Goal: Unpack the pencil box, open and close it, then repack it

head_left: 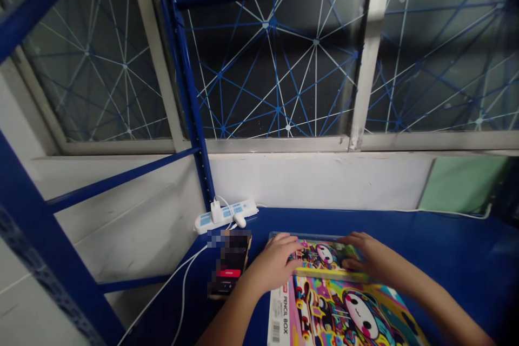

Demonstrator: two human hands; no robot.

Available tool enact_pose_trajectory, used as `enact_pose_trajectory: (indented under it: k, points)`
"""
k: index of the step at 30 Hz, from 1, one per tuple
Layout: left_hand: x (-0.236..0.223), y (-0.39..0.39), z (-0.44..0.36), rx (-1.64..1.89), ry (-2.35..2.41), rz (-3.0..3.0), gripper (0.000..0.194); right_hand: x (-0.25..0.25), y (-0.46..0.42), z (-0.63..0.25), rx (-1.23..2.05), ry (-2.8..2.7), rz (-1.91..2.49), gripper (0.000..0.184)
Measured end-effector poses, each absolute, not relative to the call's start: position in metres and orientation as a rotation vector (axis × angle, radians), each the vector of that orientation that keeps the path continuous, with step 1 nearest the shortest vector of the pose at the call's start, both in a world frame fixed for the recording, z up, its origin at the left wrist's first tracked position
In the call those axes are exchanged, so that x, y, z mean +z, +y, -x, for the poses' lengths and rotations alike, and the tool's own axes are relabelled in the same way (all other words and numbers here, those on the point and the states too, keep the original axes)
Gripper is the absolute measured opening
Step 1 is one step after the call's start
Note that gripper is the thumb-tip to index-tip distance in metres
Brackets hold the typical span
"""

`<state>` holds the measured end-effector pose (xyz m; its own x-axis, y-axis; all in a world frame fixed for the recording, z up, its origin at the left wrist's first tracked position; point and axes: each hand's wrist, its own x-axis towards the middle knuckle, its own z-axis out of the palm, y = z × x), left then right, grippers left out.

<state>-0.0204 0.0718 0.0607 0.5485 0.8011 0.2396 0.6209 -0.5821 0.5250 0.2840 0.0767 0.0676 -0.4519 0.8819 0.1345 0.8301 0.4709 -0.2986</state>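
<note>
A bright pencil box (318, 257) with a cartoon face and a yellow edge lies across the far part of a larger printed package (348, 311) marked "PENCIL BOX". My left hand (279, 260) grips its left end, fingers bent over the top and thumb along the near side. At the other end, the curled fingers of my right hand (360, 251) hold the box from the right. Behind the left fingers shows a clear plastic rim (310, 236). The near part of the package runs out of view at the bottom.
Left of my left forearm lies a phone (233, 265) with a partly blurred screen. A white power strip (227, 216) with plugs and cables sits at the back of the blue table (458, 259). Blue metal posts (190, 92) frame the space, and a green board (462, 184) leans against the wall.
</note>
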Motion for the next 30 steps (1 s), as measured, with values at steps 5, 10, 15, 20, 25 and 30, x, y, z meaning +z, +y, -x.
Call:
enact_pose_trajectory:
  k: [5, 10, 15, 20, 25, 30]
  points:
    - [0.059, 0.077, 0.022, 0.662, 1.282, -2.300, 0.054, 0.074, 0.117, -0.284, 0.394, -2.579, 1.506, 0.048]
    - [0.050, 0.082, 0.026, 0.637, 1.355, -2.178, 0.085, 0.072, 0.126, -0.276, 0.398, -2.586, 1.599, 0.049]
    - [0.046, 0.082, 0.024, 0.672, 1.378, -2.148, 0.093, 0.068, 0.117, -0.273, 0.264, -2.469, 1.644, 0.050]
    - [0.050, 0.085, 0.024, 0.851, 1.423, -2.192, 0.088, 0.059, 0.096, -0.272, 0.169, -2.340, 1.620, 0.049]
    - [0.068, 0.082, 0.025, 0.929, 1.366, -2.317, 0.043, 0.061, 0.075, -0.270, 0.153, -2.315, 1.456, 0.044]
    - [0.090, 0.047, 0.020, 1.031, 1.242, -2.462, 0.035, 0.053, 0.037, -0.288, 0.012, -2.266, 1.298, 0.042]
